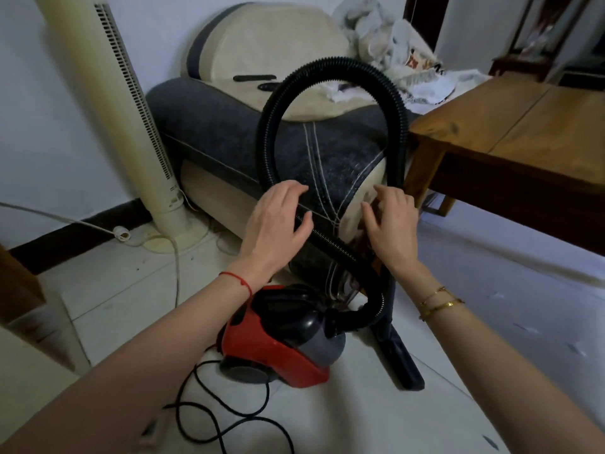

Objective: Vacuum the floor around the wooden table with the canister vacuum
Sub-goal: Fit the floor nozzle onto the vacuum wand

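Both hands: we see our left hand (276, 221) and right hand (391, 221) released, fingers spread.
Hose (330, 65): loops above them, its stretch behind our left hand hidden.
Canister vacuum (278, 345): on the floor below both hands.
Tabletop (523, 116): right of our right hand, cut off.

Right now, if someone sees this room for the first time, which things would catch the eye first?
First the black ribbed hose, rising in a big loop in front of the grey and cream sofa. Below it sits the red canister vacuum on the pale tiled floor. The left hand and right hand reach toward the hose with fingers spread; the wooden table stands to the right.
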A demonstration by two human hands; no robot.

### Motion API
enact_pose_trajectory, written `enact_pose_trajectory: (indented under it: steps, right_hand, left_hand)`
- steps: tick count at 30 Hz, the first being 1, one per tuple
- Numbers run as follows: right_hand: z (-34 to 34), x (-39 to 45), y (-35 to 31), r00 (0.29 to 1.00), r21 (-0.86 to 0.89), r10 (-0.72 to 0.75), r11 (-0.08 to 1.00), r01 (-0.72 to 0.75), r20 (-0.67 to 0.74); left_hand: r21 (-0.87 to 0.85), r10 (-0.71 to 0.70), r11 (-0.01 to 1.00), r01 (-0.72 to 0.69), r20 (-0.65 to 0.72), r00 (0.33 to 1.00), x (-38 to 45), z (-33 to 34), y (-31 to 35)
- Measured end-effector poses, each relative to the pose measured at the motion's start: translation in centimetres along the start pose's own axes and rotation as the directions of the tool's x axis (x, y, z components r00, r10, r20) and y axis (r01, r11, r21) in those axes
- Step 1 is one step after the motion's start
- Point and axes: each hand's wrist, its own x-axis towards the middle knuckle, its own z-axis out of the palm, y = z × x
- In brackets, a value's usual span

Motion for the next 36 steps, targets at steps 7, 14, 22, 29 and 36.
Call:
enact_pose_trajectory:
  steps: [7, 14, 22, 29, 36]
  right_hand:
    - [-0.8, 2.2, 1.6, 0.999, 0.022, 0.031, 0.999, -0.030, -0.032]
    - [0.9, 3.1, 4.0, 0.930, 0.126, 0.319, 0.930, -0.344, 0.184]
    - [2.0, 4.1, 6.0, 0.889, 0.235, 0.337, 0.879, -0.415, 0.309]
    - [1.0, 2.4, 5.1, 0.922, 0.291, 0.204, 0.907, -0.305, 0.331]
    - [0.6, -0.6, 3.1, 0.929, 0.272, 0.077, 0.945, -0.184, 0.363]
  left_hand:
    - [0.048, 0.227, 0.971, -0.235, 0.138, 0.964, 5.2, 1.5, 2.2]
    - [0.080, 0.438, 0.876, -0.475, 0.279, 0.855, 9.2, 4.7, 4.7]
    - [0.326, 0.555, 0.643, -0.693, 0.424, 0.715, 12.8, 7.0, 7.7]
    - [0.470, 0.575, 0.389, -0.792, 0.548, 0.607, 15.4, 6.2, 9.0]
    - [0.511, 0.453, 0.274, -0.815, 0.679, 0.578, 14.4, 3.6, 10.3]
